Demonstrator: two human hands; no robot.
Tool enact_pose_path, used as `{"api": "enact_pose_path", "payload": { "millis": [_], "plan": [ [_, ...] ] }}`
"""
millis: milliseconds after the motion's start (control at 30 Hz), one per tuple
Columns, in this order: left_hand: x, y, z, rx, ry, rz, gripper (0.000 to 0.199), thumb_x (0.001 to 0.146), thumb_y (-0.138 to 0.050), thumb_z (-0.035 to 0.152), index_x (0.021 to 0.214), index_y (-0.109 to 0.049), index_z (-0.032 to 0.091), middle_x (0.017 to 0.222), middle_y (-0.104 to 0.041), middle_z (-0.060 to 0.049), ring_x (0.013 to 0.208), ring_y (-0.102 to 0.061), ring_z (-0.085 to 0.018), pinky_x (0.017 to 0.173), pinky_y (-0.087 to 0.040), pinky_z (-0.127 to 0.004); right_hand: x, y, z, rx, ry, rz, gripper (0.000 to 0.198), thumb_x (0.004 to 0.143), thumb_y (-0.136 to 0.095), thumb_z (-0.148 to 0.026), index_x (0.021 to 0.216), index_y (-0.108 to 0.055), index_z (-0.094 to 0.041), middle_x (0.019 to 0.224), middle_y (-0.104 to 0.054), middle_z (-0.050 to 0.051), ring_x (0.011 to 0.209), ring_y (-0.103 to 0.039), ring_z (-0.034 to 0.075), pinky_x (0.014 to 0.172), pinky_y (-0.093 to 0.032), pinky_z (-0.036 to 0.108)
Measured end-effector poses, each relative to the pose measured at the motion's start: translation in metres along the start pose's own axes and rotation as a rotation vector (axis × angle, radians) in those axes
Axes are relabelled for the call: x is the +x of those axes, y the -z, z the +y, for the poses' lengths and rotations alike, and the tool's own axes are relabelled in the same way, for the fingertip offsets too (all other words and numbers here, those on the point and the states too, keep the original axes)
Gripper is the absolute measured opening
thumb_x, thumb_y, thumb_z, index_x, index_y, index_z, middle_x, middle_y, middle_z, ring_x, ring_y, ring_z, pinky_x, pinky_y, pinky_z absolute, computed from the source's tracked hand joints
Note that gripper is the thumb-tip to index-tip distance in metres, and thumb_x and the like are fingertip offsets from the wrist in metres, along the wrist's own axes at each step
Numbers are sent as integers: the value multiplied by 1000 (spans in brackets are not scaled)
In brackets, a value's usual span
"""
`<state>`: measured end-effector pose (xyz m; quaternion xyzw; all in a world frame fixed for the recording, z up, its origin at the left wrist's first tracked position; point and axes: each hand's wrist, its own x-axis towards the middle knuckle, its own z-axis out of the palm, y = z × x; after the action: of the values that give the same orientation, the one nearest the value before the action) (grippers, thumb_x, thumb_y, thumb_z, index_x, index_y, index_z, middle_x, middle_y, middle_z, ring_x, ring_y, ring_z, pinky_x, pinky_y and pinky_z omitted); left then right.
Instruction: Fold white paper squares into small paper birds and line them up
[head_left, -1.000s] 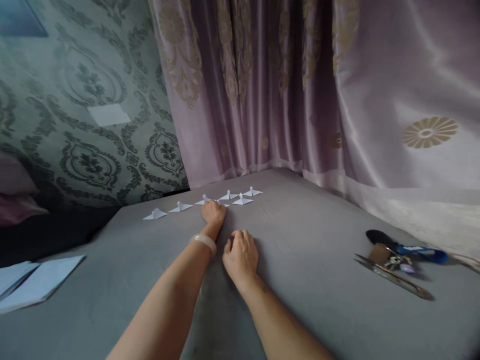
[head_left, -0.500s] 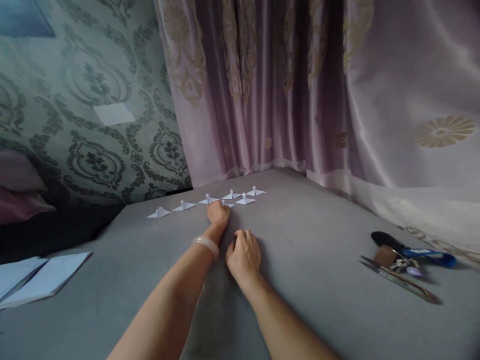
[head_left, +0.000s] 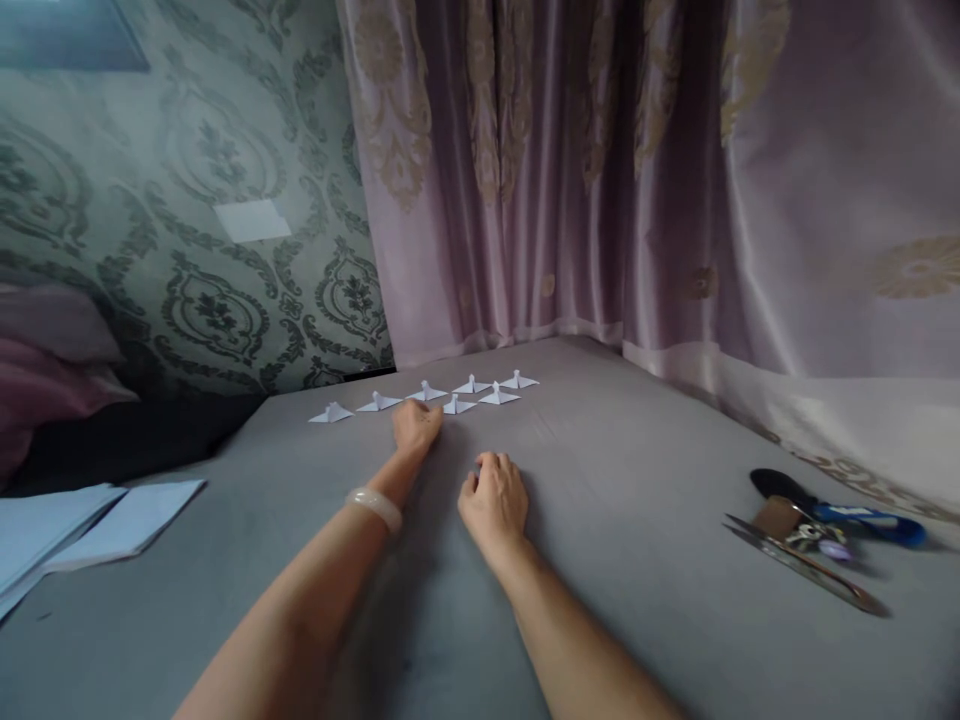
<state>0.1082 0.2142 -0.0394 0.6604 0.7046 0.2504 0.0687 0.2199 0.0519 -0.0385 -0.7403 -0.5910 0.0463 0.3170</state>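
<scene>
Several small white folded paper figures stand in two uneven rows across the far part of the grey cloth surface. My left hand, with a pale bangle on its wrist, is closed just in front of them. Its fingertips are turned away, so anything inside them is hidden. Right beside its thumb stands one paper figure; another paper figure is to its left. My right hand rests lower on the cloth, fingers loosely bent and thumb apart, with nothing seen in it.
Scissors or snips, a brown block, a blue-handled tool and a small purple item lie at right. White paper sheets lie at left. Pink curtains and a patterned wall border the back.
My left hand has drawn left, away from the paper figure it partly covered, which now shows fully. My right hand stays nearly in place. The view has shifted slightly.
</scene>
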Motion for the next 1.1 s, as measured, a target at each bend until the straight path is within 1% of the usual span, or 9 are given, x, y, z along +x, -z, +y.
{"api": "enact_pose_path", "payload": {
  "millis": [133, 233, 300, 367, 567, 700, 800, 900, 1100],
  "plan": [
    [-6, 41, -59, 31, 109, 22, 28, 79, -47, 27, 87, -69, 12, 84, -71, -14, 85, -66, -26, 71, -48, -31, 1, 0, 1, -24, 8, -13, 19, 83, -49, -15, 98, -62, -15, 98, -63, 13, 95, -58, 24, 82, -42, 32],
    [-21, 74, -101, 70, 152, 31, 25, 78, -47, 23, 84, -69, 12, 83, -71, -14, 84, -66, -27, 68, -47, -30, 1, 0, 1, -38, 17, -40, 21, 84, -49, -16, 99, -64, -17, 100, -62, 12, 96, -57, 22, 82, -41, 31],
    [-34, 89, -122, 86, 149, 19, 23, 78, -50, 24, 82, -69, 12, 81, -72, -12, 81, -66, -26, 67, -47, -29, 1, 0, 1, -38, 14, -64, 23, 85, -49, -17, 101, -66, -18, 102, -62, 11, 97, -57, 21, 84, -40, 29],
    [-46, 96, -136, 92, 118, -11, 20, 76, -52, 24, 78, -69, 14, 77, -71, -10, 78, -66, -24, 66, -48, -27, 0, 1, 1, -49, 7, -84, 24, 85, -49, -19, 102, -67, -20, 104, -62, 10, 99, -57, 20, 85, -39, 27],
    [-54, 87, -148, 93, 34, 3, 26, 78, -49, 25, 84, -70, 12, 88, -69, -13, 90, -63, -26, 81, -46, -31, 9, 9, -12, -155, 10, -199, 24, 85, -49, -17, 96, -70, -19, 105, -66, 11, 96, -61, 21, 76, -41, 26],
    [-51, 82, -149, 79, -1, 8, 28, 80, -46, 24, 87, -70, 12, 89, -68, -14, 90, -61, -26, 84, -44, -33, 46, 2, -25, -191, -56, -270, 17, 79, -58, -22, 86, -73, -18, 85, -70, 10, 78, -65, 21, 63, -40, 25],
    [-52, 81, -151, 66, -24, 19, 27, 80, -46, 25, 88, -70, 13, 89, -67, -13, 88, -61, -25, 81, -45, -32, 78, -10, -33, -174, -83, -212, 26, 86, -48, -27, 88, -73, -23, 90, -72, 7, 83, -65, 19, 65, -41, 24],
    [-52, 80, -151, 57, -34, 33, 27, 81, -45, 24, 85, -69, 14, 85, -67, -12, 86, -61, -25, 79, -44, -31, 101, -26, -41, -159, -129, -147, 30, 89, -43, -28, 95, -73, -24, 96, -72, 7, 89, -65, 19, 67, -42, 23],
    [-53, 79, -150, 65, -23, 47, 27, 82, -44, 26, 86, -68, 15, 87, -66, -11, 84, -61, -24, 76, -44, -31, 125, -55, -51, -159, -215, -68, 34, 85, -53, -41, 111, -67, -23, 113, -67, 9, 105, -60, 23, 77, -45, 26]
  ]
}}
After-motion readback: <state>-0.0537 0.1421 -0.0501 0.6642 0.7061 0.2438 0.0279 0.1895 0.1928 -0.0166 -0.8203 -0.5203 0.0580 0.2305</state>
